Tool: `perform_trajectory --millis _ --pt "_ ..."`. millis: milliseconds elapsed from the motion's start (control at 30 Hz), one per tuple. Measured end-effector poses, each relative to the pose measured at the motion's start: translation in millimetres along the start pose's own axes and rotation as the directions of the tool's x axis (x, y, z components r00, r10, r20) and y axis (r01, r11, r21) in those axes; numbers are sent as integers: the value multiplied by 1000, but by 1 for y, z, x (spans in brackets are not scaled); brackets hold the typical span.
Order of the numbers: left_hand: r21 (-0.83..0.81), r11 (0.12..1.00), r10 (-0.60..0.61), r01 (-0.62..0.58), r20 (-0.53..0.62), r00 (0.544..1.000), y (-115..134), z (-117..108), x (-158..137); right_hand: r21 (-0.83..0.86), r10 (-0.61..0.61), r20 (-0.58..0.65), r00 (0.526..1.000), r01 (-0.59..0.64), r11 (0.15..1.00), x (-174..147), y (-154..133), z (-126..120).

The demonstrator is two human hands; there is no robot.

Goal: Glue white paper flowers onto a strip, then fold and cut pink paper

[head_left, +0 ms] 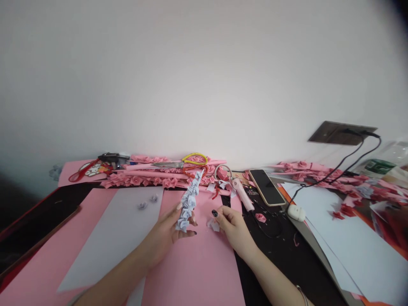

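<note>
My left hand (172, 221) is closed round the lower part of a stem covered with pale blue paper flowers (190, 199), which tilts up and to the right. A short way to its right, my right hand (228, 223) pinches a small pale piece of paper (213, 224) between thumb and fingers. Both hands are above a pink paper sheet (191, 272). Two loose pale blue paper flowers (153, 198) lie to the left on a white sheet (117, 225).
Yellow-handled scissors (194, 159) rest on pink paper-flower stems (140, 178) along the wall. A pink corded tool (242, 195), a phone (267, 187) and a white earbud case (296, 212) lie to the right. White sheets (350, 242) and a wall socket (341, 132) with cables are farther right.
</note>
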State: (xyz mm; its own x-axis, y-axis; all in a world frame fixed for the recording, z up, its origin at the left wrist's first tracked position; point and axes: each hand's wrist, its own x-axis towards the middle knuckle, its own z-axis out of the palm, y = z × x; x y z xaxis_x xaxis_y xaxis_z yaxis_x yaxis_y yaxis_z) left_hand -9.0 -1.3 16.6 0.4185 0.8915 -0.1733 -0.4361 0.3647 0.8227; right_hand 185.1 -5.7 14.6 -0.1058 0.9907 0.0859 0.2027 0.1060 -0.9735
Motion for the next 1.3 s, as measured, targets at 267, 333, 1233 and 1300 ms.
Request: perform_trajectory --millis 267,333,1233,1300 --pt "265 958 134 -113 -62 989 -2 2 0 49 -2 -57 998 5 999 2 0 -3" --pt "229 965 143 -127 -55 988 -3 1 1 91 8 -59 998 -3 996 3 0 -3" --pt "627 778 151 43 -253 956 21 -27 -14 -72 -110 -138 984 101 992 -1 2 -10" --pt "748 659 183 85 -270 945 19 -26 -15 -53 -108 -127 986 102 993 -1 1 -9"
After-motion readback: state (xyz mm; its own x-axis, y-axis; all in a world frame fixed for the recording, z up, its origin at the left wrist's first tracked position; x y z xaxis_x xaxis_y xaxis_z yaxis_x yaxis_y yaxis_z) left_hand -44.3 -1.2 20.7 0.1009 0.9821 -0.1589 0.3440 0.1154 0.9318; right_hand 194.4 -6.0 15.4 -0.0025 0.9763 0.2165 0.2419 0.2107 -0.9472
